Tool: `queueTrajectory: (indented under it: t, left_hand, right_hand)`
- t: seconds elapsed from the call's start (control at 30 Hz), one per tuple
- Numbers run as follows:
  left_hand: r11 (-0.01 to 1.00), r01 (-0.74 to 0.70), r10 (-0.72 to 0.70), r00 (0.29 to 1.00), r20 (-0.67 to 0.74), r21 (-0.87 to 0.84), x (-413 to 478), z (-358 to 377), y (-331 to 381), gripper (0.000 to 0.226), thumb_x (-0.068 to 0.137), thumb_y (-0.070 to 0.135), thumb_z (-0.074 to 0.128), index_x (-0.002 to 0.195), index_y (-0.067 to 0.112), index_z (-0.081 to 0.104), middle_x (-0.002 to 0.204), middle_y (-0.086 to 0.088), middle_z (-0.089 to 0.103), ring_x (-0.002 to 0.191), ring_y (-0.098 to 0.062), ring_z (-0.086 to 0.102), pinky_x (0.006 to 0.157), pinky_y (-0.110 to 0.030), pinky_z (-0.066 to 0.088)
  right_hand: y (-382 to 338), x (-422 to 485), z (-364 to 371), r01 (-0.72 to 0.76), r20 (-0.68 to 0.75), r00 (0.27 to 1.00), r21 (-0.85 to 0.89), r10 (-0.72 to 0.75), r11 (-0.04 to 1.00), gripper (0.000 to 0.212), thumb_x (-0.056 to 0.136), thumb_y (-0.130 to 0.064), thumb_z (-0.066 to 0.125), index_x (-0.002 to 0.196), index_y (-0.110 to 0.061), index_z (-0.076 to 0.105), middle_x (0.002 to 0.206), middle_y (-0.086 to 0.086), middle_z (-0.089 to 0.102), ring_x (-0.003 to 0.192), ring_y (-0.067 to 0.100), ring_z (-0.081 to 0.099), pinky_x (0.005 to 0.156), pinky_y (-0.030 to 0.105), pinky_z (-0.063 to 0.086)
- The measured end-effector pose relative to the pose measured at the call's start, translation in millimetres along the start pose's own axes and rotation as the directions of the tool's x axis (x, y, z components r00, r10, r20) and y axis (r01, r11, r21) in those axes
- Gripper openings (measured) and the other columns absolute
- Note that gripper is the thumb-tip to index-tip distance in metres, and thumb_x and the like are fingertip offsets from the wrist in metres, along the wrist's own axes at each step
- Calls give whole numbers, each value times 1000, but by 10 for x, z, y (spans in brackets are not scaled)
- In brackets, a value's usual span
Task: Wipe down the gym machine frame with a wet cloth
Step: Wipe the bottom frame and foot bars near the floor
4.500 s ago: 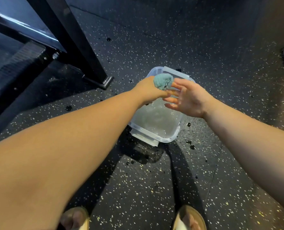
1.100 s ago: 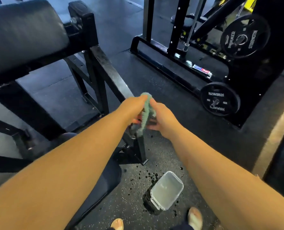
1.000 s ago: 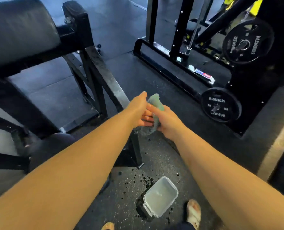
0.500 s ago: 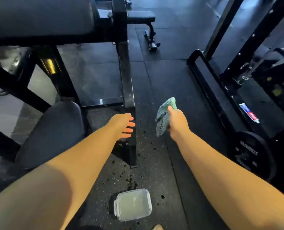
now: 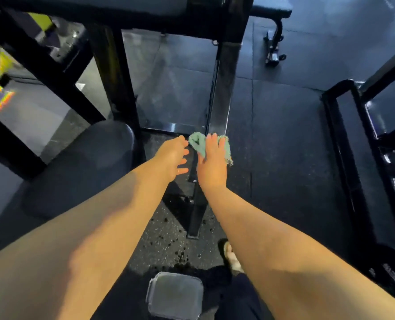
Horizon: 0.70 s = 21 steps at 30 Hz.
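1. Head view, centre: the right hand (image 5: 211,162) lies flat on a teal cloth (image 5: 197,141), fingers extended and close together, pressing it against the sloping black frame bar (image 5: 223,88) of the gym machine. The cloth shows beyond the fingertips and at the hand's right edge.
2. Head view, just left of the cloth: the left hand (image 5: 172,155) hovers with its fingers spread and relaxed, holding nothing; whether it touches the bar cannot be told.
3. Head view, left: a dark padded seat (image 5: 85,162) lies beside the bar.
4. Head view, near edge: a clear plastic container (image 5: 174,294) stands on the speckled rubber floor (image 5: 284,146), with dark wet spots (image 5: 182,257) beyond it and a sandalled foot (image 5: 232,255) to its right.
5. Head view, right: a black rack base (image 5: 344,139).
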<state>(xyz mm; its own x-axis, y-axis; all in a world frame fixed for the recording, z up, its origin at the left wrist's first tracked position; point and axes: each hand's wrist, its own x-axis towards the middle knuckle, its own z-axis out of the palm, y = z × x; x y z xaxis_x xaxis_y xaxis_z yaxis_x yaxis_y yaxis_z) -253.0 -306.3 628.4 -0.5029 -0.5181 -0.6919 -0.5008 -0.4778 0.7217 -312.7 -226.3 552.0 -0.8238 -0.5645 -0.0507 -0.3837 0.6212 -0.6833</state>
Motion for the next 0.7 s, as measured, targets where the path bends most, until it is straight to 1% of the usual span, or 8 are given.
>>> queueTrajectory:
  t: [0.07, 0.13, 0.3, 0.37, 0.47, 0.57, 0.63, 0.7]
  left_hand:
    - [1000, -4, 3, 999, -49, -18, 187, 123, 40, 37, 101, 36, 35, 127, 17, 53, 134, -7, 50, 117, -23, 47, 93, -39, 43]
    - [999, -4, -3, 991, -137, -47, 333, 294, 157, 36, 100, 37, 37, 127, 19, 54, 134, -5, 50, 118, -21, 48, 92, -37, 43]
    - [997, -59, 46, 966, -255, -44, 521, 690, 478, 41, 102, 39, 32, 138, 22, 44, 138, 2, 47, 122, -17, 45, 100, -34, 40]
    - [993, -113, 96, 955, -282, -45, 557, 808, 663, 43, 103, 38, 30, 142, 23, 39, 142, 1, 43, 129, -17, 41, 110, -38, 34]
    - [993, -114, 103, 941, -322, -16, 629, 902, 846, 46, 102, 41, 28, 141, 20, 40, 142, 0, 45, 128, -19, 43, 110, -40, 32]
    - [996, -13, -21, 931, -365, -91, 682, 919, 858, 51, 101, 45, 27, 133, 12, 51, 129, -5, 56, 114, -24, 54, 103, -39, 40]
    - [994, 94, -111, 914, -390, -61, 645, 923, 830, 56, 100, 48, 25, 136, 10, 47, 134, -14, 52, 119, -31, 52, 104, -45, 39]
    - [992, 118, -87, 904, -418, 48, 592, 878, 863, 57, 101, 46, 24, 142, 10, 39, 145, -14, 41, 130, -31, 41, 109, -42, 33]
  right_hand:
    - [265, 24, 51, 270, 48, 961, -356, -271, 895, 68, 90, -13, 59, 149, -8, 25, 157, 12, 18, 145, 32, 14, 114, 43, 27]
    - [514, 229, 4, 480, 111, 856, -534, -505, 696, 78, 79, -24, 72, 145, -7, 35, 152, 15, 32, 139, 36, 31, 107, 48, 35]
    - [373, 1257, -426, 688, 165, 684, -468, -711, 554, 68, 84, -26, 61, 145, -9, 35, 153, 14, 30, 140, 34, 28, 112, 48, 20]
    - [221, 1723, -610, 683, 118, 682, -456, -722, 571, 64, 89, -24, 58, 146, -9, 34, 154, 14, 27, 142, 35, 23, 113, 47, 14]
    - [116, 1911, -716, 661, 58, 698, -436, -714, 611, 60, 93, -28, 50, 147, -8, 31, 155, 17, 23, 143, 36, 19, 114, 48, 10]
    - [286, 1498, -608, 749, 281, 624, -478, -729, 458, 68, 91, -37, 50, 149, -11, 25, 158, 15, 11, 146, 33, 11, 116, 47, 5]
    - [437, 1391, -638, 832, 350, 514, -428, -783, 354, 64, 84, -35, 62, 142, -14, 43, 153, 11, 29, 142, 29, 28, 115, 46, 19]
    - [364, 1660, -736, 870, 381, 435, -411, -816, 272, 49, 91, -33, 51, 138, -17, 49, 150, 8, 37, 140, 28, 33, 114, 47, 23]
